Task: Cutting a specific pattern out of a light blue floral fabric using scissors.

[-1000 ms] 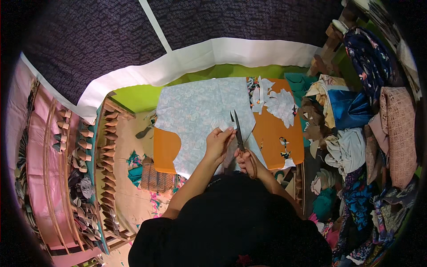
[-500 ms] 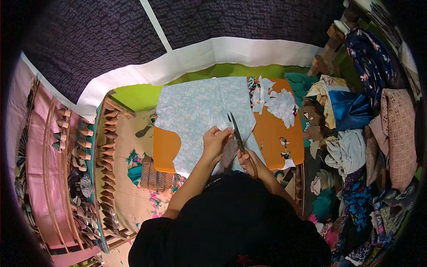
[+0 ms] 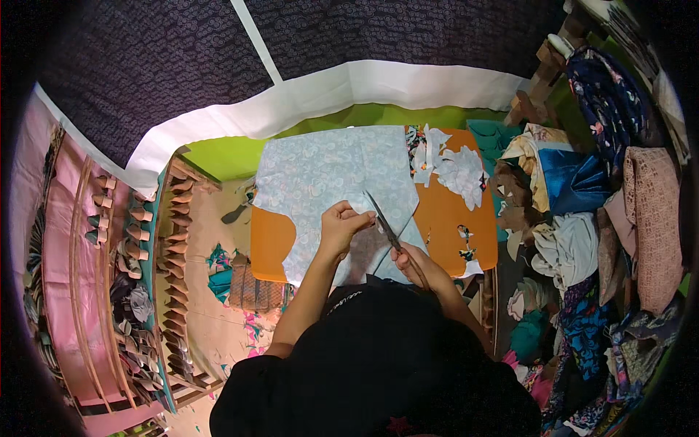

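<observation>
A large sheet of pale grey-blue patterned fabric [image 3: 328, 164] lies over an orange tabletop [image 3: 271, 251]. My left hand [image 3: 341, 229] is closed in a pinch at the fabric's near part, its fingertips beside the scissor blades. Dark metal scissors [image 3: 386, 227] point away and slightly left over the fabric, blades close together. Around their handles my right hand [image 3: 413, 264] is closed. Between the two hands a greyer fold of fabric shows; its lower end is hidden by my body.
White and printed fabric scraps [image 3: 460, 171] lie on the table's right side. Piles of folded cloth [image 3: 571, 247] crowd the right. Racks of wooden shoe lasts [image 3: 177, 262] stand at left. A dark patterned cloth [image 3: 400, 33] with a white border hangs at the far side.
My left hand has shifted a little left. The scissors' tips have swung left and come closer together, while my right hand has moved slightly right and nearer.
</observation>
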The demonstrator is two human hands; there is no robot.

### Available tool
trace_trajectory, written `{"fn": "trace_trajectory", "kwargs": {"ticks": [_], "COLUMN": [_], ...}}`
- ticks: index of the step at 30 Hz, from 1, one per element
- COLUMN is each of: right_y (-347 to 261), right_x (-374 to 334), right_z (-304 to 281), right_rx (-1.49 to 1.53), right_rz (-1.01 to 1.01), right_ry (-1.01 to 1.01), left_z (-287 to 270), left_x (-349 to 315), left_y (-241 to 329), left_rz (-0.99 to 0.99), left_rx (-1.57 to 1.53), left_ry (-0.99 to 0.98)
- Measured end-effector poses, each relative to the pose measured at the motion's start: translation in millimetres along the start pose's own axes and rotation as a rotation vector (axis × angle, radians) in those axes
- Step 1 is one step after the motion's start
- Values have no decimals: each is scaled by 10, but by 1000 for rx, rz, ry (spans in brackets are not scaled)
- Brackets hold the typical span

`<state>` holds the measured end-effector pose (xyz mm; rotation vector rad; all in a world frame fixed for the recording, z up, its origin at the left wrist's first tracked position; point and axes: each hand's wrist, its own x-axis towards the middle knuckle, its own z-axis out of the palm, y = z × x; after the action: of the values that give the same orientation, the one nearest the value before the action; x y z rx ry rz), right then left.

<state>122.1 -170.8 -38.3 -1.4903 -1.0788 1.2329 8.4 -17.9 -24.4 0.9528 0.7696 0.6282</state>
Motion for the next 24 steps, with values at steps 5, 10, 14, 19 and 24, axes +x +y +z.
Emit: {"fn": "trace_trajectory", "kwargs": {"ticks": [5, 10, 14, 19, 24], "right_y": [19, 108, 157, 295, 86], "right_x": [-2, 18, 14, 54, 31], "right_z": [0, 4, 27, 26, 19], "right_rx": [-16, -17, -62, 8, -40], "right_rz": [-23, -29, -61, -31, 28], "right_ry": [-36, -40, -12, -31, -21], "left_z": [-42, -53, -85, -45, -99], "left_x": [0, -2, 28, 10, 22], "left_y": [27, 30, 6, 63, 30], "left_rz": [64, 116, 115, 129, 136], "left_rx": [95, 150, 183, 159, 241], "left_ry": [-48, -57, -67, -61, -79]}}
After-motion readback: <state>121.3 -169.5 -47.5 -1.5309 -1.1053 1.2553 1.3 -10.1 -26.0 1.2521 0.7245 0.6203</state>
